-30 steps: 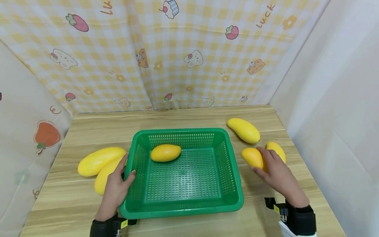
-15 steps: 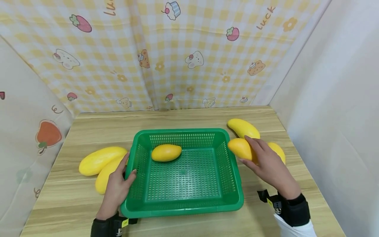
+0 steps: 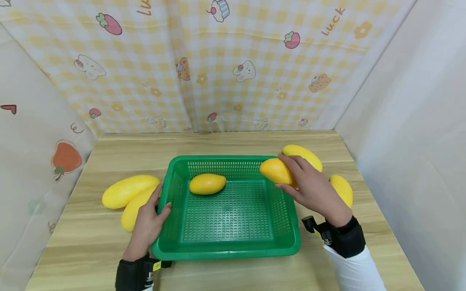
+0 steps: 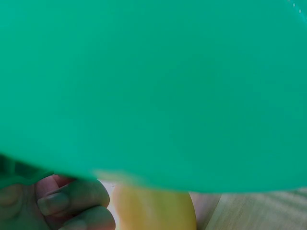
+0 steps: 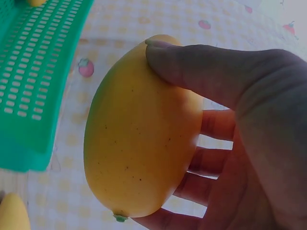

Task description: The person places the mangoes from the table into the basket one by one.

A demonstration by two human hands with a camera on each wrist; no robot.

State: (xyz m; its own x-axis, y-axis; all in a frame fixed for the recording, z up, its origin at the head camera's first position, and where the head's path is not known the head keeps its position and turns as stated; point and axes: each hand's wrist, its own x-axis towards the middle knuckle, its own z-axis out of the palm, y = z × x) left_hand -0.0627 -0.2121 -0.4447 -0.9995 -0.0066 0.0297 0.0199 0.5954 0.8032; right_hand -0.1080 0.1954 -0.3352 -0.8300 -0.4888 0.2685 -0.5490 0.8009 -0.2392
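One mango (image 3: 274,170) grasped in the right hand (image 3: 311,190), thumb and fingers around it, above the far right corner of a green basket (image 3: 227,254), left hand (image 3: 148,224) gripping the left rim, another mango (image 3: 207,184) inside, two yellow fruits (image 3: 127,191) by the left hand, two more fruits (image 3: 342,190) at right, wooden table (image 3: 225,144) beneath.

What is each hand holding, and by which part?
The right hand grips a mango around one side; the left hand holds the basket by its left rim.

"Luck" (image 3: 333,22) is printed on the curtain (image 3: 222,95) beyond the right hand (image 3: 309,186); beyond the left hand (image 3: 148,222), a cut-off "Lu" (image 3: 144,7) is shown. The yellow wristband label (image 3: 157,265) is illegible.
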